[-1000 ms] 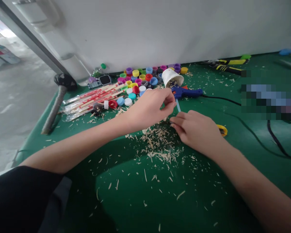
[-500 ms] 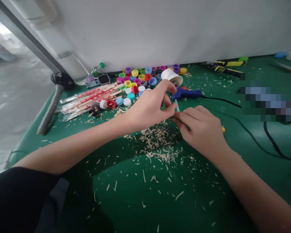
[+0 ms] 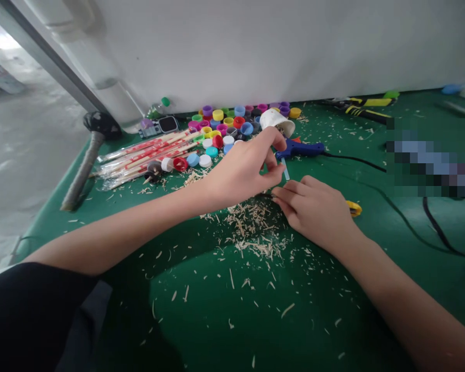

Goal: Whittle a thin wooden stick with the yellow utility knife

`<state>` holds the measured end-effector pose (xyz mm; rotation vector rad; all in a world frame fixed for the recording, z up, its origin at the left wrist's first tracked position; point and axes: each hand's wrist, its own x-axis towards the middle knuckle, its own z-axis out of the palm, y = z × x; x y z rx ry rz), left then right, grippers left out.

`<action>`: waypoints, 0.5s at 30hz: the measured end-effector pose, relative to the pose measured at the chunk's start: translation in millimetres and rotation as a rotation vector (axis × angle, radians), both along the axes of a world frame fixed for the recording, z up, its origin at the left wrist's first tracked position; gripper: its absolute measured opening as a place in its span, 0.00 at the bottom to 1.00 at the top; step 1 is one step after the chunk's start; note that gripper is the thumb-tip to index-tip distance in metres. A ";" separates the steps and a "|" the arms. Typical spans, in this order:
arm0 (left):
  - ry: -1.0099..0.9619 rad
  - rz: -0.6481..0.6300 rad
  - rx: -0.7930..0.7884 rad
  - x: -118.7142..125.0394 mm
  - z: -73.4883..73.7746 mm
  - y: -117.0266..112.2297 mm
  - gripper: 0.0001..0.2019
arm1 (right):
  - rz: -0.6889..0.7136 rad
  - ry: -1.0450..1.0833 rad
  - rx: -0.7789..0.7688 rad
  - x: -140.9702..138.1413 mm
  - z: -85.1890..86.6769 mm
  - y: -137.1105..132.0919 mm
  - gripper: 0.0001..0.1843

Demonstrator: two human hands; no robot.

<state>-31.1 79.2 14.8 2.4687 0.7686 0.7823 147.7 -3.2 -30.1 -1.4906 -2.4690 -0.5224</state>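
My left hand (image 3: 248, 166) is held above the wood shavings (image 3: 256, 227), with its fingers curled towards the thumb. Anything in that pinch is hidden or too small to name. Just right of it, my right hand (image 3: 315, 209) is closed, thumb and forefinger together near the table. A thin dark piece (image 3: 265, 195) shows at these fingertips; its kind is unclear. Behind both hands lies a blue glue gun (image 3: 303, 149) with a black cord. A pale translucent glue stick (image 3: 285, 169) shows between the gun and my right hand.
Coloured bottle caps (image 3: 217, 130) crowd the back of the green table (image 3: 217, 320). Wrapped chopsticks (image 3: 147, 155) and a hammer (image 3: 83, 165) lie left. A white cup (image 3: 276, 121) rests tilted behind my left hand. Pliers (image 3: 366, 109) lie back right; a yellow object (image 3: 354, 208) sits beside my right wrist.
My right hand has shifted slightly left and down, apart from the left thumb. More of the glue stick, the thin dark piece and the yellow object shows. My left hand keeps nearly the same pose.
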 end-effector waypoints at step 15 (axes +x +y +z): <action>0.005 -0.020 0.006 0.5 -0.7 -1.1 0.10 | -0.019 0.057 0.092 -5.3 3.4 0.5 0.11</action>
